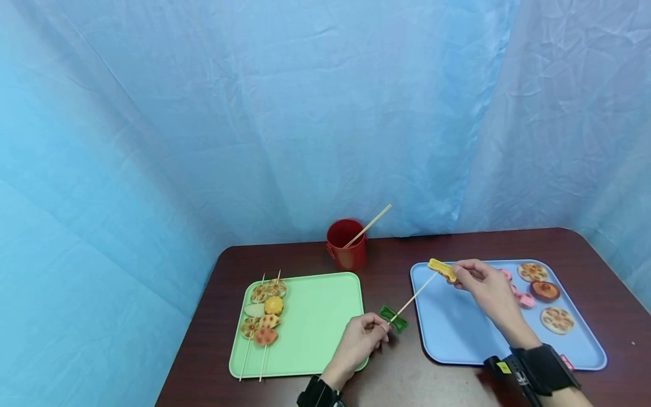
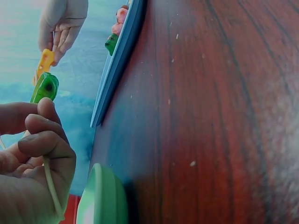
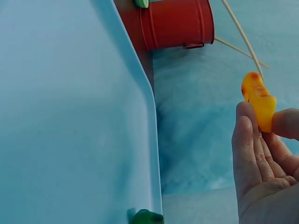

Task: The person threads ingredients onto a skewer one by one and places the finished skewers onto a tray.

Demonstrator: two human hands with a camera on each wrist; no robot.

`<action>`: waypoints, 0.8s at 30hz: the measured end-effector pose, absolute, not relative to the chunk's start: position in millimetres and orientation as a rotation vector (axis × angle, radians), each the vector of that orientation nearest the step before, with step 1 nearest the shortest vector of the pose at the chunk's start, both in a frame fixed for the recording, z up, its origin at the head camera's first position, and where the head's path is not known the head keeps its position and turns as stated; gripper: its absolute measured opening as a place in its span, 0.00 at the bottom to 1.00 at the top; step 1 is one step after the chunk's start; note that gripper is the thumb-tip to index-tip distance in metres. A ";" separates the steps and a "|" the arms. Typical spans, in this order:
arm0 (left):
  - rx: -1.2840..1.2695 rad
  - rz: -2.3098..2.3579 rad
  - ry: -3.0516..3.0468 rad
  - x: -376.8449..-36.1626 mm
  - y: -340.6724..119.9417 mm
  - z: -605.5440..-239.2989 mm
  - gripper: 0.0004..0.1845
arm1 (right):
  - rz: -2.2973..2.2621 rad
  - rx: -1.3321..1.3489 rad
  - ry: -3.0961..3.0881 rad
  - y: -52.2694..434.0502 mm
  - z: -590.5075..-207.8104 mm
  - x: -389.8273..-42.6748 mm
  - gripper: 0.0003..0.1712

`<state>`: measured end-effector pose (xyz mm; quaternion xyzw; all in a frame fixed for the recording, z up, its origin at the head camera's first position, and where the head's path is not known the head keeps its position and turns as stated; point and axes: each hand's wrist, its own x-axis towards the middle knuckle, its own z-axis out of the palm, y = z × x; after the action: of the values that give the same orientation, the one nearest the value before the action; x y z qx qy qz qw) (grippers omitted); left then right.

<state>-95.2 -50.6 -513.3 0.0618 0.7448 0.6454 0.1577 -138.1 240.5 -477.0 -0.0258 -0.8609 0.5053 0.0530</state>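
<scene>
My left hand grips a thin wooden skewer near its lower part, between the two trays. A glossy green piece, like a slice of pepper, sits on the skewer just beyond those fingers. Over the blue tray, my right hand pinches a yellow food piece with brownish marks between thumb and fingers. In the right wrist view the skewer's tip meets the upper end of this yellow piece; whether it has gone in cannot be made out.
On the green tray lie two loaded skewers at the left. The blue tray bears lotus-root slices, a brown round piece and pink pieces. A red cup holding bare skewers stands behind.
</scene>
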 end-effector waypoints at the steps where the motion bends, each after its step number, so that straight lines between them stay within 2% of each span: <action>1: 0.184 1.848 2.128 -94.9 -50.5 -513.5 0.10 | 1.548 -0.082 -2.609 240.4 -476.5 -138.1 0.28; 13: 0.169 1.839 2.117 -94.1 -50.3 -514.1 0.10 | 1.612 -0.097 -2.573 235.0 -475.0 -138.1 0.28; 24: 0.111 1.878 2.102 -93.0 -45.4 -512.7 0.09 | 1.527 0.025 -2.583 228.4 -474.1 -133.4 0.22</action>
<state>-93.0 -45.4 -512.7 0.0389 0.7357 0.6570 0.1596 -133.4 228.4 -474.1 0.0082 -0.8586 0.5078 0.0705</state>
